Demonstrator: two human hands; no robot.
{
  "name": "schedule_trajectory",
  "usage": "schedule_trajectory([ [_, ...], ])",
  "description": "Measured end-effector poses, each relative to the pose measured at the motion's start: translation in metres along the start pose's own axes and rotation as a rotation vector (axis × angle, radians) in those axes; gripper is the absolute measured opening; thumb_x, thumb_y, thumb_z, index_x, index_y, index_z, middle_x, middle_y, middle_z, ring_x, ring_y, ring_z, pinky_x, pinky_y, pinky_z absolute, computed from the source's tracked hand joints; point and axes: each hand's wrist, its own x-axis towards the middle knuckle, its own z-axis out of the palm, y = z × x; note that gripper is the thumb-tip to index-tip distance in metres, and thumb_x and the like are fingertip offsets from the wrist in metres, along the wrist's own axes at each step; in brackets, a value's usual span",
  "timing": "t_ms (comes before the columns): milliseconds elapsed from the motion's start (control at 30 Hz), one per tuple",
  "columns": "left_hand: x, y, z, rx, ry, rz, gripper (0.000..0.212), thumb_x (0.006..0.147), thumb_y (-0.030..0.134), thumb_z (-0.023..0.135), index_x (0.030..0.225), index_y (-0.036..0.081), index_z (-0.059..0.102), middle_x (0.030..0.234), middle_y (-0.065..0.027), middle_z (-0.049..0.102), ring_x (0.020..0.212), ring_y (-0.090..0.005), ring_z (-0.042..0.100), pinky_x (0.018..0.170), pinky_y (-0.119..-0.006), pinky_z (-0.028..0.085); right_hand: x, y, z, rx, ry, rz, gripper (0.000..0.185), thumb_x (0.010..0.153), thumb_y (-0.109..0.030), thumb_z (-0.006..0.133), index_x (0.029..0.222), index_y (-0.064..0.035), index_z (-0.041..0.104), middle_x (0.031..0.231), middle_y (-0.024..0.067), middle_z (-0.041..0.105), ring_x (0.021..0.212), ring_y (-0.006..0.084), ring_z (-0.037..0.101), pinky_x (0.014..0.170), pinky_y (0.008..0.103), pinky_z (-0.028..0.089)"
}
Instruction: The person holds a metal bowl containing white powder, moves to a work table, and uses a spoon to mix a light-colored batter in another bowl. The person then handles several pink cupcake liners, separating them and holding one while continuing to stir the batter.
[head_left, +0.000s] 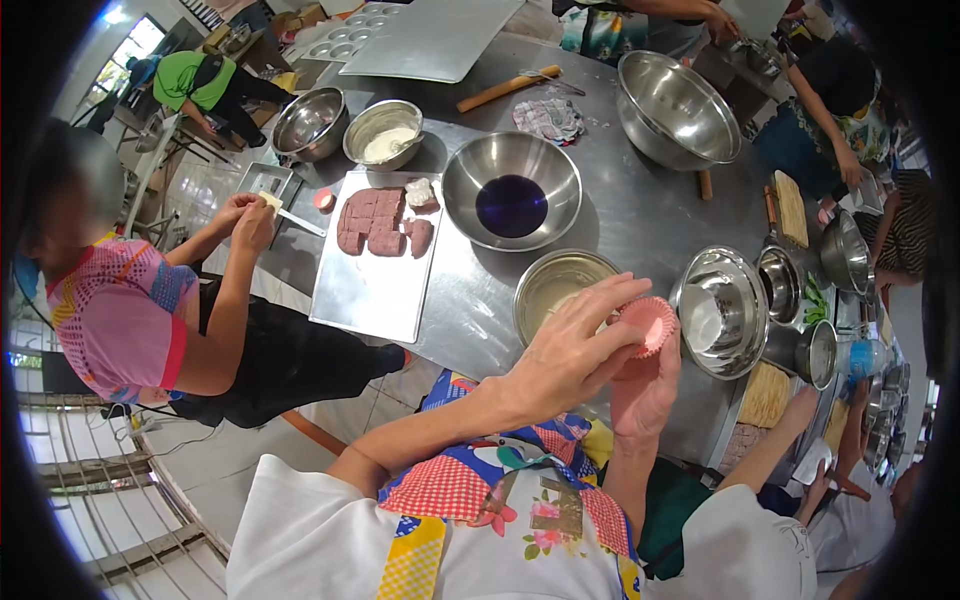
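A pink fluted paper baking cup (649, 327) is held up between my two hands above the table's near edge. My right hand (646, 394) grips it from below and from the right side. Fingers of my left hand (574, 345) pinch at its left rim, the other fingers stretched out above. Partly hidden behind my left hand is a metal bowl (531, 289) with pale batter. Right of my hands stands a steel bowl (721, 311) with a little white stuff at its bottom.
A steel bowl of dark purple liquid (512, 206) stands ahead on the metal table. Left of it, a white tray (367, 300) carries cut reddish-brown dough (375, 217). A co-worker (135, 300) stands left. A rolling pin (510, 88) and a large bowl (679, 109) lie farther back.
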Motion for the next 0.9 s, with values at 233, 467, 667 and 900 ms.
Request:
schedule_trajectory([
  [233, 0.004, 0.003, -0.007, -0.111, -0.038, -0.180, 0.019, 0.072, 0.001, 0.068, 0.090, 0.003, 0.062, 0.126, -0.0158, 0.050, 0.115, -0.0321, 0.050, 0.091, -0.039, 0.043, 0.005, -0.001, 0.001, -0.049, -0.065, -0.008, 0.043, 0.091, -0.031, 0.050, 0.124, -0.0048, 0.043, 0.118, 0.0113, 0.053, 0.107, 0.0221, 0.055, 0.088, 0.0353, 0.048],
  [467, 0.007, 0.007, -0.005, -0.167, -0.106, -0.207, 0.015, 0.074, 0.006, 0.067, 0.088, 0.002, 0.064, 0.127, -0.0178, 0.048, 0.114, -0.0331, 0.050, 0.091, -0.039, 0.042, 0.001, -0.002, 0.001, -0.014, -0.032, -0.029, 0.041, 0.091, -0.031, 0.049, 0.121, -0.0040, 0.044, 0.113, 0.0177, 0.056, 0.096, 0.0211, 0.060, 0.077, 0.0322, 0.052],
  [667, 0.007, 0.010, -0.007, -0.150, -0.151, -0.134, 0.019, 0.074, 0.008, 0.069, 0.092, 0.004, 0.064, 0.130, -0.0184, 0.045, 0.118, -0.0358, 0.046, 0.093, -0.042, 0.040, -0.001, -0.005, 0.002, 0.073, -0.034, -0.025, 0.036, 0.093, -0.023, 0.046, 0.123, -0.0033, 0.044, 0.113, 0.0129, 0.057, 0.093, 0.0202, 0.062, 0.078, 0.0336, 0.055],
  [900, 0.002, 0.007, -0.012, -0.141, -0.124, -0.203, 0.026, 0.076, 0.010, 0.071, 0.101, 0.008, 0.066, 0.132, -0.0157, 0.045, 0.121, -0.0311, 0.045, 0.095, -0.043, 0.040, -0.006, 0.001, 0.005, 0.011, 0.032, -0.018, 0.040, 0.092, -0.032, 0.047, 0.121, -0.0050, 0.045, 0.117, 0.0178, 0.054, 0.100, 0.0208, 0.057, 0.081, 0.0319, 0.050],
])
